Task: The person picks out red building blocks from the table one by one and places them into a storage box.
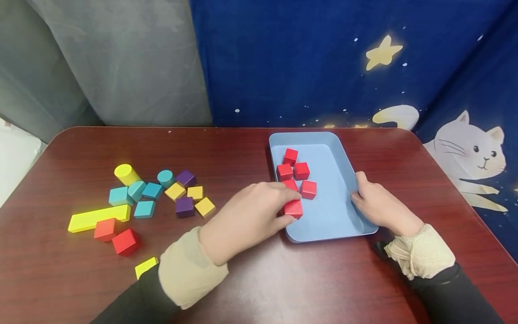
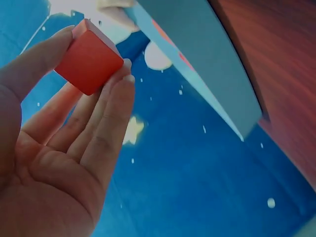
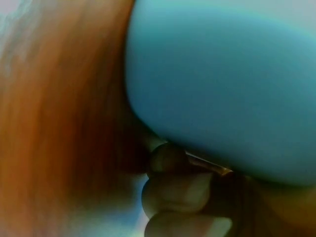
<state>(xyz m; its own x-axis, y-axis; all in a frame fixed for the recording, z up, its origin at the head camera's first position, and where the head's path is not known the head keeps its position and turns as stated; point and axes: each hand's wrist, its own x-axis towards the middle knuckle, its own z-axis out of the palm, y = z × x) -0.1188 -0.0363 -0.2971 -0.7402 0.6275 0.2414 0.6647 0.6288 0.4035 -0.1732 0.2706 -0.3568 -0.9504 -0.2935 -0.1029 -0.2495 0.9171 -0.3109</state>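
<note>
Blu curtain (image 1: pixel 291 58), gry drape (image 1: pixel 141 58), brn tbl (image 1: pixel 263 288)

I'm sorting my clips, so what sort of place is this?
Probably an indoor, curtained-off play corner: a wood-grain table, a navy curtain with a cat print behind it, and colored toy blocks on top.

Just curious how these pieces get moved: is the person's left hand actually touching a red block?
Touching: the left wrist view shows the left hand pinching a red block between thumb and fingertips.

Reddish-brown table (image 1: pixel 238 155) under blue tray (image 1: pixel 329 193) and coloured blocks (image 1: pixel 144 209)
</note>
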